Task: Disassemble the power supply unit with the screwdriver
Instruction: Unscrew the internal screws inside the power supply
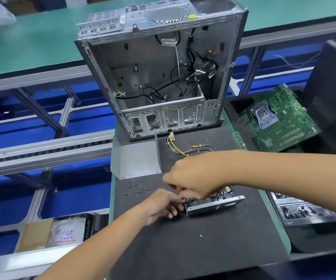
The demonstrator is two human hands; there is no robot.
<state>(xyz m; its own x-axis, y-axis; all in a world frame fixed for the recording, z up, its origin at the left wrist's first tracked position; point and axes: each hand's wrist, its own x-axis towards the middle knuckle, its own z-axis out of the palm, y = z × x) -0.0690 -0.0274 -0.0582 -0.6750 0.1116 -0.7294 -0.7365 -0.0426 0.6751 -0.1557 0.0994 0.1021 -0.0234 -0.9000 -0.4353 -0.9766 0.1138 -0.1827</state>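
Both hands on the PSU (213,205): left hand (161,205) pinches its near-left corner, right hand (195,178) grips the screwdriver (178,187); stiff shell, fragile guts, so hold the metal edges

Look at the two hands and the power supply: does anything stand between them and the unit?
Nothing visible does. The right hand holds the orange-handled screwdriver directly over the power supply, and the left hand is already at its left end. The removed cover and loose screws lie off to the left.
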